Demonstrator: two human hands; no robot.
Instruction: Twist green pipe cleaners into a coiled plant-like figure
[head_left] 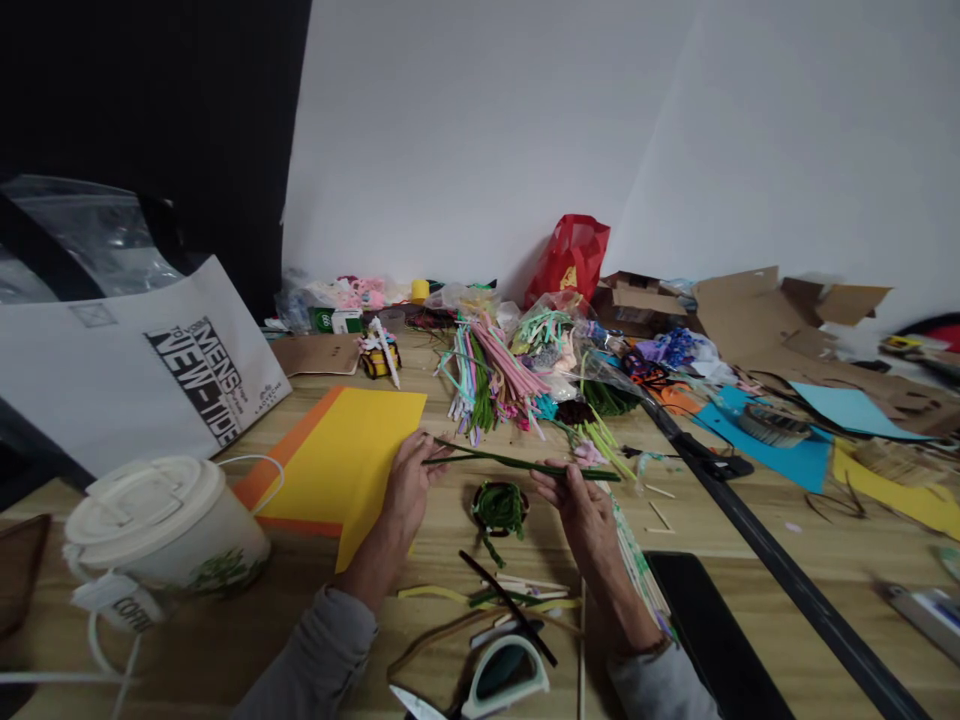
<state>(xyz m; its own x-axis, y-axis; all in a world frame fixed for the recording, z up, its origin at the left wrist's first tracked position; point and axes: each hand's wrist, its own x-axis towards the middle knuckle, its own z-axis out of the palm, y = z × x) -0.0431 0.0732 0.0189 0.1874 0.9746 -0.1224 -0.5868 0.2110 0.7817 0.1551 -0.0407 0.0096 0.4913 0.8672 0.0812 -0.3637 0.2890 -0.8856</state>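
Nearest on the wooden desk [716, 525] lie white-handled scissors [475, 688]. Beyond them sits a coiled, fuzzy dark-green bundle [499, 508]. Just past it, the left hand [411, 468] and right hand [576, 492] pinch opposite ends of thin dark-green fuzzy stems [499, 459], held above the desk. Farther back lies a heap of multicoloured fuzzy stems [499, 375], then a shiny red bag [570, 258].
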